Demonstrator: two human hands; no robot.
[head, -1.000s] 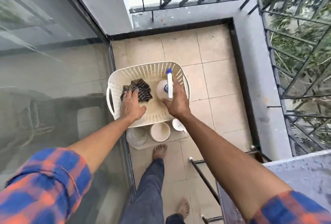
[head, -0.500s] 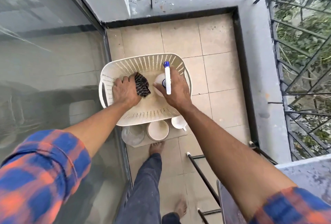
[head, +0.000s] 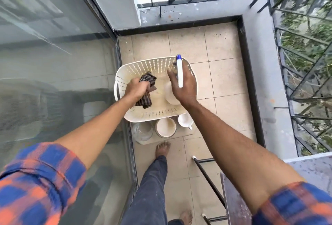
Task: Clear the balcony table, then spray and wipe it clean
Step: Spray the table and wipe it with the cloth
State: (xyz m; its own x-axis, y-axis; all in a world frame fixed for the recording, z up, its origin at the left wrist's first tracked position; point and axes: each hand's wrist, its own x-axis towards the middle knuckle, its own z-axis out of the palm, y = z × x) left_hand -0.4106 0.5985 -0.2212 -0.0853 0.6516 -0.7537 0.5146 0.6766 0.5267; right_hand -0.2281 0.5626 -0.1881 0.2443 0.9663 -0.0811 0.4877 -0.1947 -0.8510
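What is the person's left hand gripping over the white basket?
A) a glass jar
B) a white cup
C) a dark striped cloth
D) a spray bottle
C: the left hand is curled round the dark striped cloth, while the right hand holds the spray bottle.

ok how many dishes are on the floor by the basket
3, along the near edge of the basket: clear glass dish on the left, white bowl in the middle, white cup on the right. The basket may hide more.

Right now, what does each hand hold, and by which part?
The left hand grips the striped cloth at its bunched middle; the right hand holds the spray bottle by its neck.
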